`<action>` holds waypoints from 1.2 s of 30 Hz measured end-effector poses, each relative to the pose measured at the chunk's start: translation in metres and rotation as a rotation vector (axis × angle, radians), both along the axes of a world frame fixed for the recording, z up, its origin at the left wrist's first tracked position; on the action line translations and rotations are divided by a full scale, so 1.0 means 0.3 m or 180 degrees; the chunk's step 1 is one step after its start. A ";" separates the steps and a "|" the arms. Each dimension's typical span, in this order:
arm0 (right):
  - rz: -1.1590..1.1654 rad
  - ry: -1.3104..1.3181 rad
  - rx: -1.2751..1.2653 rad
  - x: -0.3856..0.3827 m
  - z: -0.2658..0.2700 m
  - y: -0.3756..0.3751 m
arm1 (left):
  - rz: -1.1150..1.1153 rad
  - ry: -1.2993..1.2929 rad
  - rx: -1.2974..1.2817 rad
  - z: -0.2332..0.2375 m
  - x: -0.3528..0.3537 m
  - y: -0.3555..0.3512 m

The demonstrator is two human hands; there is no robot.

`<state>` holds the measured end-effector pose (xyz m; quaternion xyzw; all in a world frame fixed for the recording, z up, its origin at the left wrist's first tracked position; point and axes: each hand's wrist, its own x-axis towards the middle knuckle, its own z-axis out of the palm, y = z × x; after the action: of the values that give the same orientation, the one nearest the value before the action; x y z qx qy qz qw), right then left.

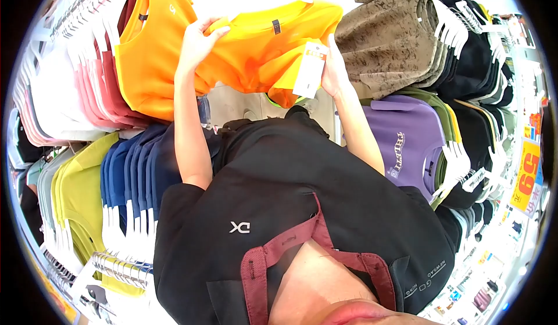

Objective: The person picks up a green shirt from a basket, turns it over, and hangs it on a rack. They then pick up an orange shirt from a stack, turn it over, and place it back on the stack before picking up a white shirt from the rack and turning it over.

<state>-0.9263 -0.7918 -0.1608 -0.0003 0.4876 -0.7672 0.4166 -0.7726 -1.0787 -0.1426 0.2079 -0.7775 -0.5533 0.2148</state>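
An orange T-shirt (261,46) hangs in the air at 12 o'clock, stretched sideways between both hands and clear of the racks around it. The left hand (197,43), at 11 o'clock, has its fingers closed on one shoulder of the shirt, with the thumb lying over the front of the fabric. The right hand (334,69), at 1 o'clock, grips the other side; its fingers are wrapped into the cloth, and a white paper tag (309,69) dangles just beside them, in front of the shirt.

Around the hands are full racks. At 10 o'clock another orange top (148,52) hangs next to pink shirts (96,87) on white hangers. At 8 o'clock there are blue shirts (133,168) and yellow-green shirts (75,197). Brown shirts (386,40) sit at 1 o'clock, black shirts (476,63) at 2 o'clock, and a purple shirt (407,133) with pale lettering at 3 o'clock. A yellow price sign (526,177) shows at 4 o'clock.

As for progress, the shirt is off any rail and firmly in both hands, opened out with its front showing. No hanger is visible in it, and it is neither folded nor set down, so the handling looks to be in its middle stretch.
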 end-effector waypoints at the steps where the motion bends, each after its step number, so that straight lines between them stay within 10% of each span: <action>1: -0.0020 0.0006 0.0000 -0.002 0.001 0.005 | -0.0020 0.0006 0.0000 -0.001 -0.005 0.001; 36: 0.0128 -0.0038 -0.0390 -0.016 0.037 0.075 | 0.0051 0.0319 0.0176 -0.010 -0.007 -0.019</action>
<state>-0.9310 -0.7692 -0.1498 -0.0311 0.4371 -0.7871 0.4340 -0.7748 -1.0845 -0.1457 0.1920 -0.7485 -0.5826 0.2521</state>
